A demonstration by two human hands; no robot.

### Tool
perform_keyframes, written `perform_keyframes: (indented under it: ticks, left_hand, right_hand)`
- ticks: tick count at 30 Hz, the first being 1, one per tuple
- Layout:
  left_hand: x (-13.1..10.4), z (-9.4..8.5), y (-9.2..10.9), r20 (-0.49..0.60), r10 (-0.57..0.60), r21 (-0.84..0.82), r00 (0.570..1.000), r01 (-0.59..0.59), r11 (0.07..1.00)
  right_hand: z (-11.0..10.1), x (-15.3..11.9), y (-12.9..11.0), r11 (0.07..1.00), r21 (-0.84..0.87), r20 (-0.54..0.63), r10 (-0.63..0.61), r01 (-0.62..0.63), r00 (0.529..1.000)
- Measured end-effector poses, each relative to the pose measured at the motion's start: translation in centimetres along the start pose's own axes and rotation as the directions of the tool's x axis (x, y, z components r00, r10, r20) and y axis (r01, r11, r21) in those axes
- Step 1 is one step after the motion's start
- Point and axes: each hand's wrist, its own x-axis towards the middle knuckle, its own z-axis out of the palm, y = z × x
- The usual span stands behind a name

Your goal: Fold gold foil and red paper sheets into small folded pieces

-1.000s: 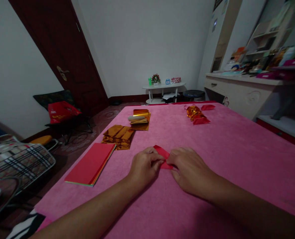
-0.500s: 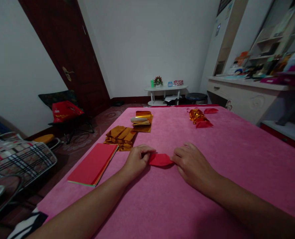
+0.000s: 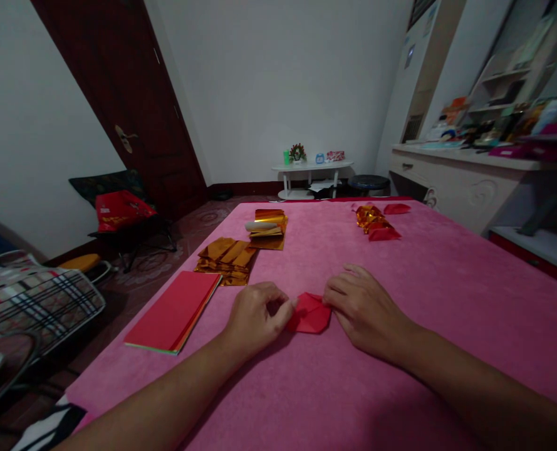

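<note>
A folded piece of red paper (image 3: 310,315) is held between my two hands, low over the pink cloth (image 3: 306,388). My left hand (image 3: 258,313) pinches its left edge between thumb and fingers. At its upper right edge, the fingertips of my right hand (image 3: 363,305) close on the paper. To the left lies a stack of red sheets (image 3: 172,310) with other colours showing at its edge. Beyond it are folded gold foil pieces (image 3: 229,257) and a gold foil stack (image 3: 267,230) with a greyish, rounded object on it.
At the table's far right are crumpled gold foil (image 3: 371,218) and red folded pieces (image 3: 384,233). A low white table (image 3: 312,166) stands by the wall. A chair with a red bag (image 3: 122,210) is at the left, a cluttered white counter (image 3: 466,155) at the right.
The red paper has turned so that a wider, many-sided face shows. My left hand has shifted slightly down and its thumb now reaches onto the paper. My right hand has barely moved.
</note>
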Motion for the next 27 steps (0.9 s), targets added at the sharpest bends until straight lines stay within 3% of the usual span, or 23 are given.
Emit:
perform_keyframes:
  ticks: [4, 7, 10, 16, 20, 27]
  left_hand:
    - [-0.9, -0.5, 1.4, 0.117, 0.234, 0.174, 0.965, -0.252, 0.952]
    - [-1.2, -0.5, 2.0, 0.209, 0.29, 0.266, 0.934, -0.339, 0.902]
    - [-1.0, -0.1, 1.7, 0.239, 0.285, 0.321, 0.928, -0.353, 0.879]
    - [-0.5, 0.9, -0.3, 0.117, 0.283, 0.35, 0.952, -0.306, 0.885]
    - [-0.6, 0.8, -0.5, 0.061, 0.228, 0.315, 0.972, -0.235, 0.92]
    - [-0.7, 0.5, -0.5, 0.103, 0.338, 0.337, 0.936, -0.352, 0.873]
  right_hand:
    - [0.0, -0.1, 0.3, 1.0, 0.019, 0.016, -0.025, 0.024, 1.0]
    - [0.0, -0.2, 0.4, 0.999, 0.033, 0.005, -0.041, 0.041, 0.999]
    - [0.2, -0.2, 0.3, 0.998, 0.039, -0.046, -0.043, 0.045, 0.998]
    - [1.0, -0.3, 0.3, 0.999, 0.042, -0.026, -0.014, 0.015, 1.0]
    - [1.3, -0.4, 0.4, 0.999, 0.046, -0.013, 0.001, 0.0, 1.0]
    - [0.9, -0.5, 0.3, 0.996, 0.087, 0.0, 0.002, -0.002, 1.0]
